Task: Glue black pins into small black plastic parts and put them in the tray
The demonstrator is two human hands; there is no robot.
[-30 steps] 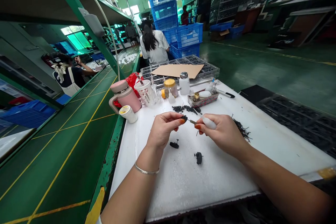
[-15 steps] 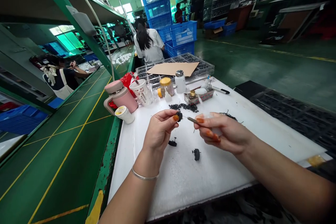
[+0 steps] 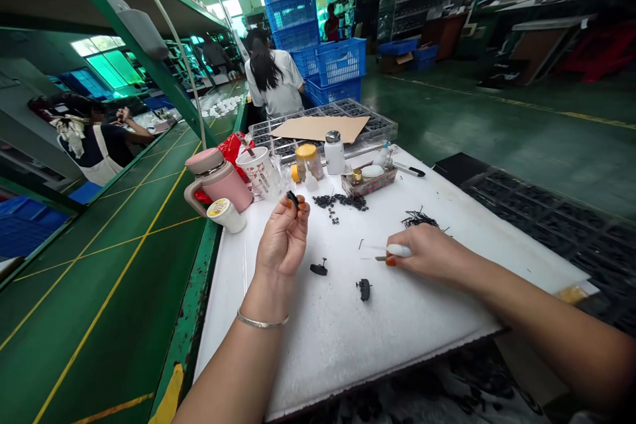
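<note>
Spanning the area before me, the white table point(image 3: 318, 344) is supporting the loose items. The right hand point(image 3: 430, 252) is sitting low, close to the surface; the left hand point(image 3: 282, 238) is hovering higher, well apart. The right grip is enclosing a white bulb-shaped bottle point(image 3: 399, 250) together with a metal-tipped tool point(image 3: 380, 258). The left grip is pinching a black part point(image 3: 293, 200) narrowly, clear of the table. Two similar black parts point(image 3: 364, 289) are lying apart between the hands. One thin black pin point(image 3: 361, 244) is lying near the tool's tip.
</note>
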